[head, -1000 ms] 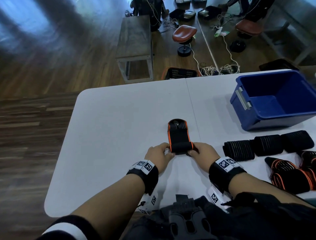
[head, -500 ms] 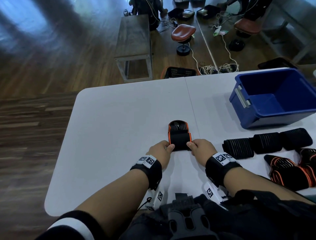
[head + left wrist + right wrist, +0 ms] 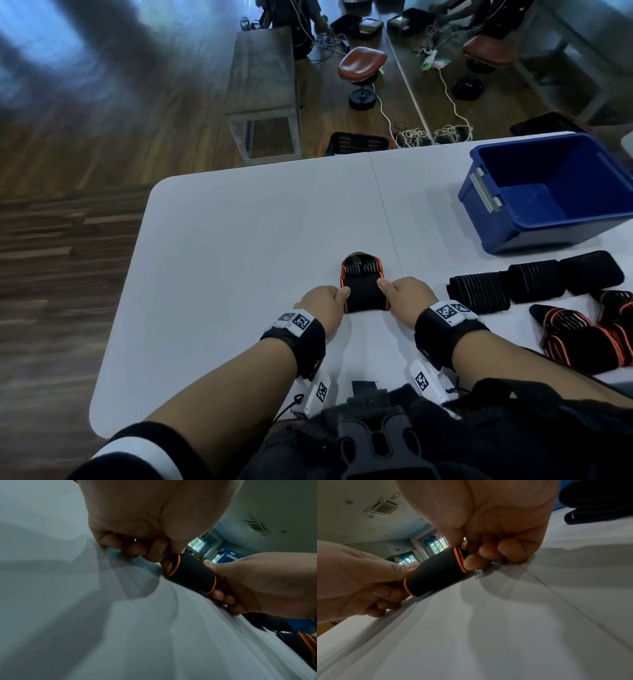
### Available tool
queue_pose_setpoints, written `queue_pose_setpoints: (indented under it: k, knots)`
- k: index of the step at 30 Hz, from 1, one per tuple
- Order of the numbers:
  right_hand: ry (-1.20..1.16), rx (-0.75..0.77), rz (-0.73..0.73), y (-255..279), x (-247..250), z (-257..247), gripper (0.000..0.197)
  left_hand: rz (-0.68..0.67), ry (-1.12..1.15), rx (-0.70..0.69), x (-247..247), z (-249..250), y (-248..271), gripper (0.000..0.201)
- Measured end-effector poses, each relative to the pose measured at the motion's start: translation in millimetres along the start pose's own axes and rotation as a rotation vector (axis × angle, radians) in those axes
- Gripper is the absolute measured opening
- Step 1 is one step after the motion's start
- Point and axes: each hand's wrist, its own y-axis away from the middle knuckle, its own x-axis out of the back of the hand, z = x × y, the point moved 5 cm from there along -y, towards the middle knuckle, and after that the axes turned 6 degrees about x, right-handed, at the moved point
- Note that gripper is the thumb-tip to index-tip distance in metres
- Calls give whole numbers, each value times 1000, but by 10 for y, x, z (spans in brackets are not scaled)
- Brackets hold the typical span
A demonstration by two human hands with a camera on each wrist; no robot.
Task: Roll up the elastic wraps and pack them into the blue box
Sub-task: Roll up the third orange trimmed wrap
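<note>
Head view: black elastic wrap with orange edging mid-bench, mostly rolled, short tail flat beyond. Left hand and right hand pinch roll ends. Open blue plastic box far right.
Left wrist view: fingers curled against roll; soft, springy fabric, likely unwinds if released; best held at ends.
Right wrist view: same grasp; tail and fastening hidden.

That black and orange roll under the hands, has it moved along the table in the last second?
Yes. The roll has travelled away from the person along the table seam, and the flat tail ahead of it is shorter. Both hands went with it.
</note>
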Motion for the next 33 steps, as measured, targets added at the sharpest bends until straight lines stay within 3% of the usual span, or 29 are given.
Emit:
queue_pose_setpoints:
  k: [3,6,8,12,20,25,33]
  knots:
    - [-12,-13,6,81,23,21,59,-41,-16,-32,10,-16,46,49]
    - [-56,-31,112,147,32,60,45,24,41,-96,137,-4,50,24]
    - [-186,-34,209,190,21,60,26,63,144,-150,232,26,54,32]
    - [-180,-49,249,286,19,77,15,7,65,-234,265,122,51,29]
    - [-284,-238,433,931,-14,532,11,-155,-161,-473,-101,596,201,23]
    - [-356,-306,503,1353,-13,848,29,-236,-207,-554,-513,894,346,26]
    - [-351,-340,599,1690,138,1293,32,-222,-225,-611,-931,1230,563,27]
